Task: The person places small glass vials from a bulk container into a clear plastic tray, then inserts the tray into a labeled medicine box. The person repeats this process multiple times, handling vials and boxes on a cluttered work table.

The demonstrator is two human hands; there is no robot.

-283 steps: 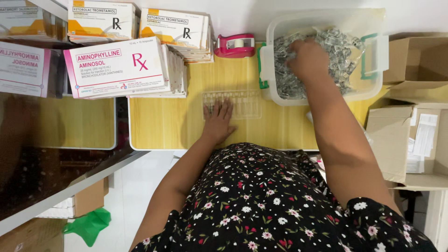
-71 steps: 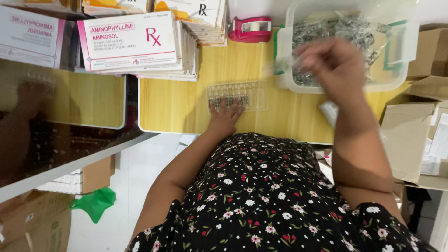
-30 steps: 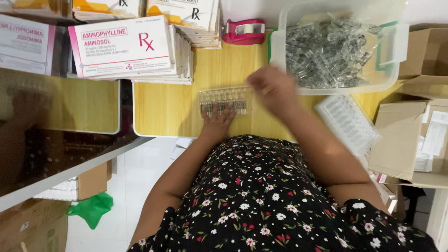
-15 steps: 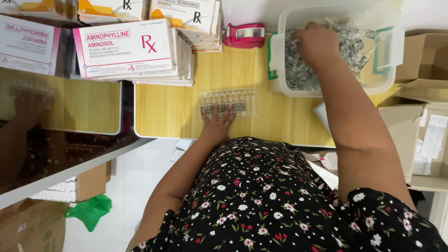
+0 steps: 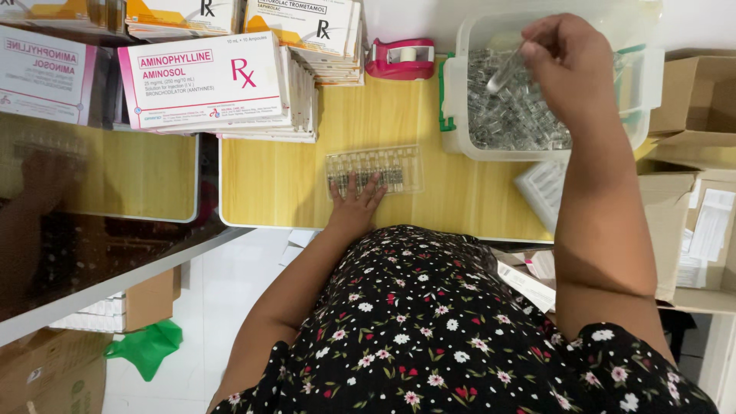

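right hand (image 5: 575, 73): upper right of the frame, up over the clear plastic bin (image 5: 644, 92); grip is pinched around a single glass ampoule (image 5: 506, 70), which is tilted and lifted just above the pile

bin: sits on the yellow wooden surface (image 5: 291, 176) at the upper right; packed with loose clear ampoules (image 5: 521, 123); green latch on its left side

left hand (image 5: 356, 203): centre of the frame, fingers spread flat, not gripping anything; fingertips press on the near edge of the clear blister tray (image 5: 373, 169)

tray: lies flat mid-surface, a row of ampoules in its slots

background stuff: stacked pink-and-white medicine boxes (image 5: 203, 84) upper left; a pink tape dispenser (image 5: 400, 59) just left of the bin; cardboard cartons (image 5: 698, 115) along the right edge
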